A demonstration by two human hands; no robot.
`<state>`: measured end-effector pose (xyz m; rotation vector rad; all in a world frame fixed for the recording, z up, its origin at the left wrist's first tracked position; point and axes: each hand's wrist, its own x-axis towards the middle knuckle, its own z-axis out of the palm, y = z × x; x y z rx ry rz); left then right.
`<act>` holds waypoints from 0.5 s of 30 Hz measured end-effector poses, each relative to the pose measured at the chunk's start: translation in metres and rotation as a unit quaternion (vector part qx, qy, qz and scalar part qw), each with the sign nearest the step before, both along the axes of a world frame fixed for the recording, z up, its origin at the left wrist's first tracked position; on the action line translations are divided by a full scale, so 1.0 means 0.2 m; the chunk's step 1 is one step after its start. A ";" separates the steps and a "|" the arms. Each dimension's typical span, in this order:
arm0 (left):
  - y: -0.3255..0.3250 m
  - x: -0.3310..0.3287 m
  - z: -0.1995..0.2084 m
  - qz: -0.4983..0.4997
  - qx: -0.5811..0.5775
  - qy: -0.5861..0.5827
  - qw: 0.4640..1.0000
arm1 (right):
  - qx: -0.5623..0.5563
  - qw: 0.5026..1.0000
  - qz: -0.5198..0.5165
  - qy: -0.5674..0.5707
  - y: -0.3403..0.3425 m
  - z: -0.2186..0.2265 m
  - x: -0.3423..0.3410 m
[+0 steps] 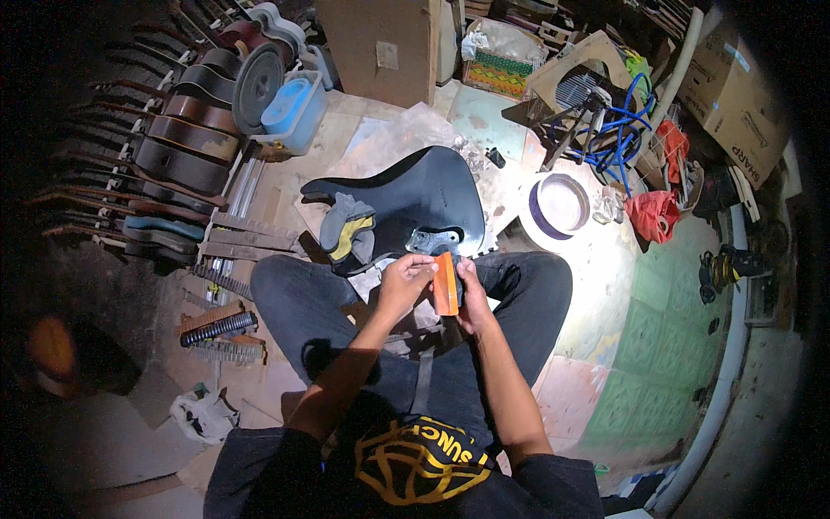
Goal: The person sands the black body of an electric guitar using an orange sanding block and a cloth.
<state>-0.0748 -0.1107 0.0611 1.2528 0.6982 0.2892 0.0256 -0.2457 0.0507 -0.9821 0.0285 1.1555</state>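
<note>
Between my legs, both hands hold a small flat orange strip (444,285), whose exact kind I cannot tell. My left hand (408,284) pinches its left edge with the fingertips. On its right side, the fingers of my right hand (472,298) are closed around it, along with a dark piece partly hidden behind. Just beyond my hands lies a large, glossy black curved shape (424,199) with a grey, wet-looking patch (432,238) near its lower edge. A crumpled grey and yellow cloth item (347,227), perhaps a glove, rests against its left side.
Several guitars (190,156) stand in a row at the left, near a clear tub (303,112) with a blue container. A round white bucket (558,206) stands right of the black shape. Blue hose (627,143) lies tangled farther right. A spring-like black tool (218,329) lies left of my knee.
</note>
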 end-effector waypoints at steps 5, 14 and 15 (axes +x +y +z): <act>0.01 0.02 -0.09 0.021 0.013 -0.014 1.000 | -0.079 0.962 -0.030 -0.260 0.04 -0.13 -0.04; 0.07 0.07 -0.04 0.003 -0.081 -0.004 0.997 | -0.095 0.930 0.020 -0.355 -0.01 -0.01 -0.03; 0.06 0.09 -0.04 -0.009 -0.062 -0.005 0.998 | -0.104 0.932 0.026 -0.345 -0.02 -0.01 0.00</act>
